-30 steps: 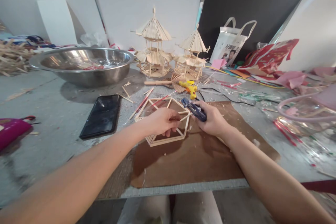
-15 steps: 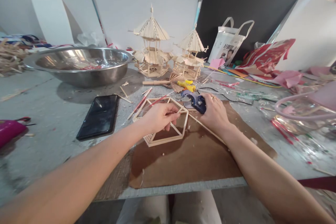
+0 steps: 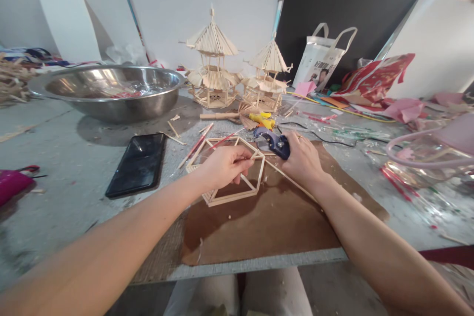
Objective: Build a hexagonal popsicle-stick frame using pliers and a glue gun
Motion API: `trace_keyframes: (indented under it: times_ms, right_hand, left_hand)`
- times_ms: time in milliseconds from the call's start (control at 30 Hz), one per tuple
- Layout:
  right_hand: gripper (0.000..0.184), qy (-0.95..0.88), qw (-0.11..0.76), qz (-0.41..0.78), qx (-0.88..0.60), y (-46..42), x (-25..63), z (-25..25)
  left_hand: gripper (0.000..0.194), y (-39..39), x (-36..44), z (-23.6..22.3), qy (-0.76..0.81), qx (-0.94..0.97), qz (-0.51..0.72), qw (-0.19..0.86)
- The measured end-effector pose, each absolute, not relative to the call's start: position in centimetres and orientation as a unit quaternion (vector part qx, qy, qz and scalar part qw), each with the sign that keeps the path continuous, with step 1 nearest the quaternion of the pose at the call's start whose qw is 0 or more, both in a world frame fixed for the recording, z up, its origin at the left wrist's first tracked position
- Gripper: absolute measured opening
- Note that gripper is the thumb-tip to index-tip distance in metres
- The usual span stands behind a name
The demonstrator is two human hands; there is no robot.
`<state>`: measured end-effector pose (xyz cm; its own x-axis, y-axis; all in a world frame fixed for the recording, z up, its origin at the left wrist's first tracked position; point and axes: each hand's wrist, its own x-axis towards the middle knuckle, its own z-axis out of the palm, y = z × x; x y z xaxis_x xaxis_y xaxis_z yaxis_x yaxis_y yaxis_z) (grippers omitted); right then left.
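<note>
My left hand (image 3: pixel 231 165) is closed in a pinch over the right part of a six-sided frame (image 3: pixel 231 198) of thin wooden sticks with spokes. A short pale stick (image 3: pixel 255 155) shows at its fingertips. My right hand (image 3: pixel 303 158) is wrapped round a dark blue hand tool (image 3: pixel 280 146) with a curved, paler front part; its exact kind I cannot make out. The tool's front lies just beyond the frame's far right corner. A long wooden stick (image 3: pixel 291 179) runs from the frame to under my right wrist. Frame and stick lie on a brown board (image 3: pixel 259 237).
Two stick-built pagoda models (image 3: pixel 213 79) stand at the back. A steel basin (image 3: pixel 111 106) and a black phone (image 3: pixel 137 165) sit to the left. Yellow-handled tool (image 3: pixel 262 120), black cable (image 3: pixel 322 133) and a clear bag of red and green sticks (image 3: pixel 414 187) lie beyond and to the right.
The tool's front part has turned slightly, and the view has shifted a little. Both hands keep nearly the same place and grip.
</note>
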<state>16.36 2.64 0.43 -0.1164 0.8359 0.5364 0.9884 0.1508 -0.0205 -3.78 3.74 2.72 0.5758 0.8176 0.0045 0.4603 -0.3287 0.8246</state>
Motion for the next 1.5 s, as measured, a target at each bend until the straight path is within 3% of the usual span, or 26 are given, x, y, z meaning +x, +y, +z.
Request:
trace_keyframes:
  times_ms: [667, 1067, 1333, 1500]
  right_hand:
    - [0.035, -0.702, 0.199, -0.146, -0.668, 2.1, 16.1, 1.1]
    - [0.031, -0.688, 0.165, -0.133, -0.694, 2.2, 16.0, 0.9]
    - [0.026, -0.64, 0.194, -0.067, -0.74, 3.3, 17.0, 1.0]
    - [0.042, -0.616, 0.176, -0.086, -0.763, 4.4, 19.1, 1.1]
  left_hand:
    - [0.014, 3.6, -3.8, 3.2, 0.406, 0.786, 0.204, 0.42]
    - [0.014, 3.5, -3.6, 3.4, 0.399, 0.744, 0.199, 0.496]
    - [0.017, 4.3, -4.4, 3.0, 0.384, 0.734, 0.173, 0.533]
    - [0.023, 4.6, -4.9, 3.0, 0.403, 0.741, 0.145, 0.517]
